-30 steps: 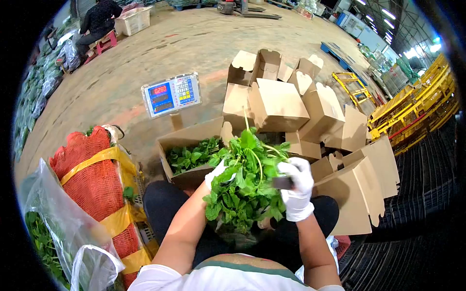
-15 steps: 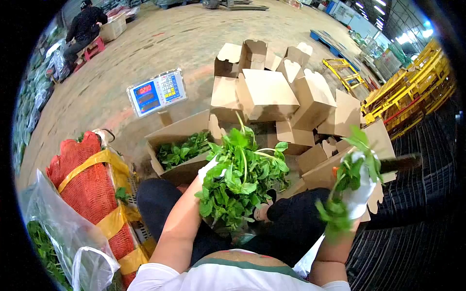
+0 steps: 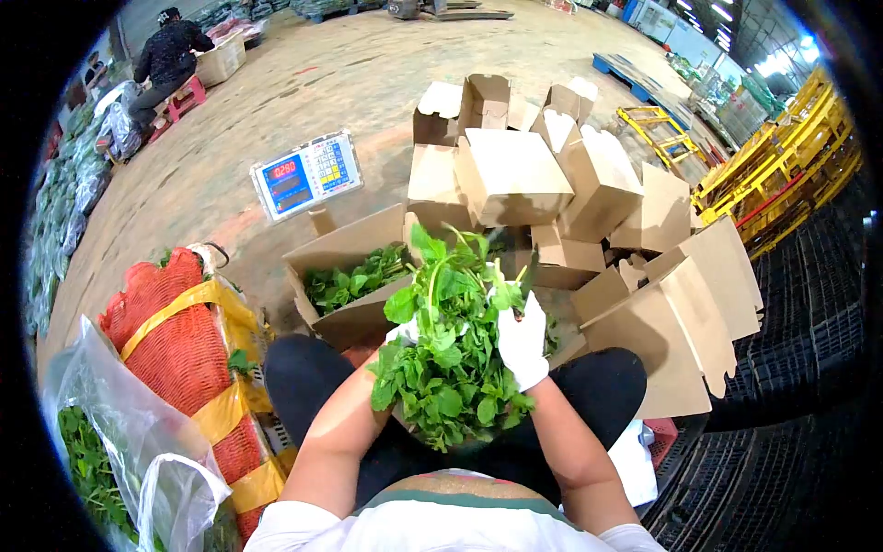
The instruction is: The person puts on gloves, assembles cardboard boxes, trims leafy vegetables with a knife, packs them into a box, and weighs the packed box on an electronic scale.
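Observation:
A big bunch of mint-like leafy greens [image 3: 451, 359] fills the space above my lap, stems upward. My left hand [image 3: 405, 332], in a white glove, is wrapped round its left side, with most of the fingers hidden by leaves. At the bunch's right side is my gloved right hand [image 3: 521, 342], closed on a knife whose dark blade [image 3: 530, 269] points up. Some leaves touch the right fingertips. An open cardboard box [image 3: 354, 313] with more greens [image 3: 354, 281] inside stands just beyond my left hand, by the digital scale display [image 3: 306, 175].
Several cardboard boxes [image 3: 515, 179] are piled ahead. At left lie a red mesh sack [image 3: 170, 331] with yellow tape and a clear plastic bag [image 3: 138, 442] of greens. Black crates [image 3: 782, 368] and yellow racks [image 3: 782, 175] stand at right. A person [image 3: 168, 60] sits far left.
My right hand has swung in from the far right, with knife and loose sprigs, to the bunch. My left hand stays around the bunch. The scale's reading has changed.

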Available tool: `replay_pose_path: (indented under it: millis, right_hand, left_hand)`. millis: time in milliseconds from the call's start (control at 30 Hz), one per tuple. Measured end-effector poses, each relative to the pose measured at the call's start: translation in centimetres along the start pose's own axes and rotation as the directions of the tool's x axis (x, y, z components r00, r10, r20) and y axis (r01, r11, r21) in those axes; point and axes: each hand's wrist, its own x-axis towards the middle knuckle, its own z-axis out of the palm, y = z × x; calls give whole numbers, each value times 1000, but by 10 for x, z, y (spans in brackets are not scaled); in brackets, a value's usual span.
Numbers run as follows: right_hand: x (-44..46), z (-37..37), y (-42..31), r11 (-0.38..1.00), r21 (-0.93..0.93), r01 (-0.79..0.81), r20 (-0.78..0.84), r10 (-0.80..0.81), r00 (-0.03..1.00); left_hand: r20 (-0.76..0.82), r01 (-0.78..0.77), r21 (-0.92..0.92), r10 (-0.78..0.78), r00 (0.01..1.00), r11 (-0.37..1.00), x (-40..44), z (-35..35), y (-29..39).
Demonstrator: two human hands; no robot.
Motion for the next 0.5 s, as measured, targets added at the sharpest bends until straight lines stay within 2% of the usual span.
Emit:
replay_pose_path:
  millis: [33, 67, 100, 133, 167, 200, 267, 300, 333, 367, 400, 433, 467, 500]
  right_hand:
    - [0, 10, 32, 990, -60, 127, -103, -133, 986]
    - [-1, 7, 33, 974, -217, 65, -29, -73, 997]
    - [2, 4, 34, 896, -369, 246, -15, -270, 963]
    - [6, 3, 35, 760, -508, 405, 36, -451, 892]
    - [8, 6, 36, 935, -252, 249, -72, -275, 959]
    - [8, 6, 48, 989, -88, 122, -110, -132, 985]
    - [10, -5, 80, 850, -397, 347, 50, -357, 933]
    - [5, -5, 96, 974, -171, 148, 43, -143, 989]
    - [2, -6, 113, 996, 84, 5, 80, -12, 997]
    - [1, -3, 112, 934, 324, -151, 115, 119, 986]
    - [2, -7, 111, 780, 526, -338, 213, 264, 941]
    - [5, -12, 109, 602, 636, -483, 320, 364, 875]
    - [7, -13, 101, 466, 687, -557, 387, 413, 824]
    - [9, -14, 90, 387, 709, -589, 422, 435, 795]
  left_hand:
    - [-2, 2, 6, -2, 1000, 1000, 2, -1, -5]
    - [-3, -4, 22, 5, 1000, 1000, 3, -2, -9]
    - [-1, 1, 25, -1, 1000, 1000, 4, -2, -15]
    - [-1, 1, 29, -1, 1000, 1000, 5, -2, -19]
    - [-1, -1, 34, 1, 1000, 999, 6, -2, -23]
    - [-2, 0, 35, 0, 1000, 999, 7, -3, -26]
    - [1, -2, 44, 2, 1000, 999, 9, -4, -32]
    - [3, -7, 59, 6, 1000, 998, 11, -5, -34]
    - [10, -15, 86, 14, 1000, 996, 11, -5, -38]
    - [23, -35, 155, 31, 999, 987, 13, -8, -40]
    - [44, -70, 261, 60, 997, 963, 14, -10, -43]
    - [91, -173, 577, 148, 985, 798, 16, -12, -44]
    - [41, -105, 531, 99, 994, 841, 15, -9, -41]
    - [-9, -39, 479, 49, 999, 877, 15, -5, -38]
